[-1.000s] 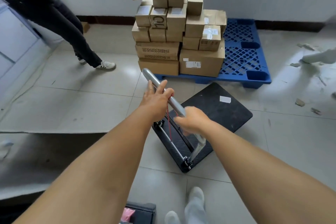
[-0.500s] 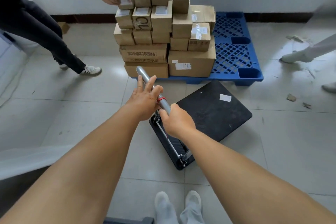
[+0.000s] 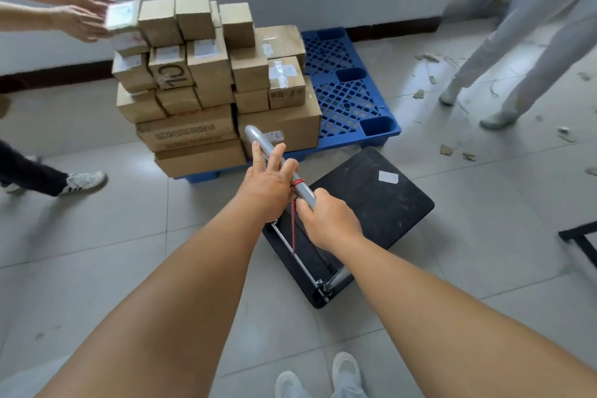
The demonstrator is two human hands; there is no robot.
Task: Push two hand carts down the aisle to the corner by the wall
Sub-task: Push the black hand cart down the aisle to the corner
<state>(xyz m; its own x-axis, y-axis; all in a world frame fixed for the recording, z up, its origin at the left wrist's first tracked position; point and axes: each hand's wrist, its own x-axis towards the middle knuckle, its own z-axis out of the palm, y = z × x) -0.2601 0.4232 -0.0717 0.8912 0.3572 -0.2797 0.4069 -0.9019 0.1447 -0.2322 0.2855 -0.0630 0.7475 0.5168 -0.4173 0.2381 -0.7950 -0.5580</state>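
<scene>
A black flat hand cart [image 3: 374, 203] stands on the tiled floor in front of me, its deck bare but for a white sticker. Its grey metal handle bar [image 3: 258, 139] rises toward me with a red cord tied around it. My left hand [image 3: 268, 184] rests on the bar with the fingers stretched out along it. My right hand [image 3: 326, 223] is closed around the bar just below the red cord. No second cart is visible.
A blue plastic pallet [image 3: 349, 90] lies against the wall beyond the cart, half covered by a stack of cardboard boxes [image 3: 210, 84]. A person's hands [image 3: 77, 16] set a small box on the stack from the left. Another person's legs [image 3: 504, 74] stand at right. A black frame [image 3: 581, 239] sits at the right edge.
My hands have slid closer together on the handle and the view shifted right. The person on the left has placed the small box onto the stack's top left. A second person's legs came into view.
</scene>
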